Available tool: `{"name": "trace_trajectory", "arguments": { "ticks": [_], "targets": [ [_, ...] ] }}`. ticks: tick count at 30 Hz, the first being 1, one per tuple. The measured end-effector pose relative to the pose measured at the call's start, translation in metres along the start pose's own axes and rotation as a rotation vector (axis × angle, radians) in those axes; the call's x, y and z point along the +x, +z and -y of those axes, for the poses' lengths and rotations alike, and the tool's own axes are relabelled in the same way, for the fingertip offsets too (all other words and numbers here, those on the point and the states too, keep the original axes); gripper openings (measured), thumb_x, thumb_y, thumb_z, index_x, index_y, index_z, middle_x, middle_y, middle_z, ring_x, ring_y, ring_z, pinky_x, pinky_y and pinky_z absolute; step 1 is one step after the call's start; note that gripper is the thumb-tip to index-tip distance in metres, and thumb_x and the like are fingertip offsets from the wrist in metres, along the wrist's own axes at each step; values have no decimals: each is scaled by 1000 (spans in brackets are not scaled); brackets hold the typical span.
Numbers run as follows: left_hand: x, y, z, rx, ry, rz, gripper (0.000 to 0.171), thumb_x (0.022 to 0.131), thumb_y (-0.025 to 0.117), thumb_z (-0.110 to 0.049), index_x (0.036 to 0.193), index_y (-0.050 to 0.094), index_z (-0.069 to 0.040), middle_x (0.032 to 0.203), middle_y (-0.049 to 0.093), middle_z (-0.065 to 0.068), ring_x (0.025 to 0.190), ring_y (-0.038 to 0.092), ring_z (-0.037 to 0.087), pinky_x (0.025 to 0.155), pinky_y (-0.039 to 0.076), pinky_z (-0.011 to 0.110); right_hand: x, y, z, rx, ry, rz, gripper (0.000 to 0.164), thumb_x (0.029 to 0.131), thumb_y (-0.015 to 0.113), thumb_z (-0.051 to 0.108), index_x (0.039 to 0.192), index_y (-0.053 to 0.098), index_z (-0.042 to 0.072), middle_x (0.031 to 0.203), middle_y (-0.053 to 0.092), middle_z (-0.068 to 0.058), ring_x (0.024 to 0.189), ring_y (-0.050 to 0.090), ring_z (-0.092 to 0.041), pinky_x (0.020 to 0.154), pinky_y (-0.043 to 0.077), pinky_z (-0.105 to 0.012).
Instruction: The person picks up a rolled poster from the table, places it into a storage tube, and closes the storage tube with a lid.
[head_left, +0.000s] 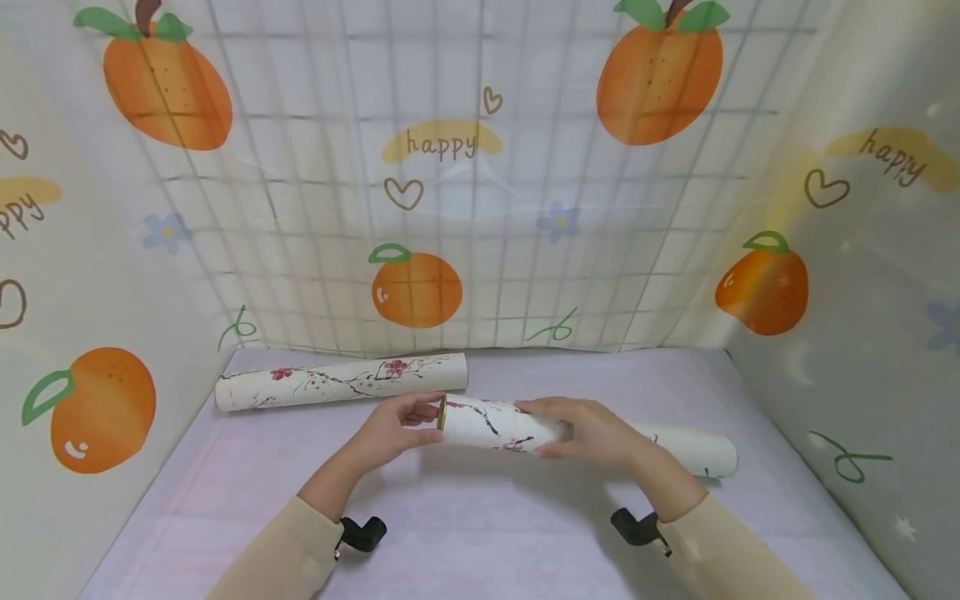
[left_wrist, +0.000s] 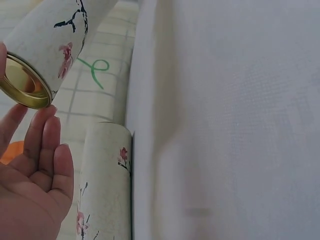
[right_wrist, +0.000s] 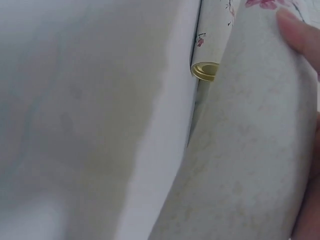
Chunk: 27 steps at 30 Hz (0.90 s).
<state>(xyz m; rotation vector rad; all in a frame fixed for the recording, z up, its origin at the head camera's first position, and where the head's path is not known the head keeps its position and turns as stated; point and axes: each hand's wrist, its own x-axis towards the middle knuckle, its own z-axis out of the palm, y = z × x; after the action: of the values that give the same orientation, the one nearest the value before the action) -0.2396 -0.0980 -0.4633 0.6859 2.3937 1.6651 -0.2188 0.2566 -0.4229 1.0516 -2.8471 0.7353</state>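
A long white tube (head_left: 487, 423) printed with dark branches and pink blossoms is held above the table. My left hand (head_left: 393, 429) pinches its left end, with thumb and fingertips at the gold metal rim (left_wrist: 39, 103); the left wrist view shows a shiny gold recess inside. Around the tube's middle, my right hand (head_left: 596, 429) grips with thumb and fingers on opposite sides. The right part of the tube runs behind that wrist. A second tube (head_left: 341, 383) of the same pattern lies at the back left; its gold end (right_wrist: 204, 71) shows in the right wrist view.
A pale lavender cloth (head_left: 480, 533) covers the table. Behind stands a white curtain (head_left: 315, 208) with oranges and grid lines, and similar sheets rise at both sides. Black camera mounts (head_left: 363, 533) sit at the wrists.
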Motion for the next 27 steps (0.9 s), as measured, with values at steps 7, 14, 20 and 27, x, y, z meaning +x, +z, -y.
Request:
{"name": "trace_trajectory", "arguments": {
  "ticks": [7, 14, 20, 27],
  "targets": [
    [1, 1, -4, -6, -22, -16, 61, 85, 82, -32, 139, 60, -14, 119, 68, 4, 114, 62, 22, 103, 49, 42, -1, 1, -1, -24, 14, -6, 71, 81, 79, 50, 146, 52, 38, 144, 56, 6, 134, 51, -24, 108, 43, -50],
    [1, 4, -4, -37, -39, -40, 59, 83, 83, -29, 136, 62, -14, 116, 68, 5, 112, 63, 24, 101, 50, 42, -2, 2, 0, -6, 36, -28, 70, 79, 83, 45, 143, 54, 40, 143, 57, 4, 134, 51, -25, 108, 43, -51],
    [0, 9, -5, -92, -62, -48, 59, 83, 84, -19, 136, 61, -8, 116, 67, 10, 113, 61, 29, 104, 48, 46, -2, 4, 2, 5, 49, -34, 70, 77, 85, 43, 142, 57, 39, 142, 58, 2, 132, 54, -28, 106, 44, -54],
    [0, 13, -11, -119, -47, -45, 59, 85, 82, -20, 138, 58, -8, 120, 66, 11, 118, 59, 35, 106, 45, 49, -5, 1, 2, 6, 90, -54, 70, 76, 87, 41, 140, 57, 44, 143, 58, 1, 132, 53, -28, 107, 43, -54]
  ]
}}
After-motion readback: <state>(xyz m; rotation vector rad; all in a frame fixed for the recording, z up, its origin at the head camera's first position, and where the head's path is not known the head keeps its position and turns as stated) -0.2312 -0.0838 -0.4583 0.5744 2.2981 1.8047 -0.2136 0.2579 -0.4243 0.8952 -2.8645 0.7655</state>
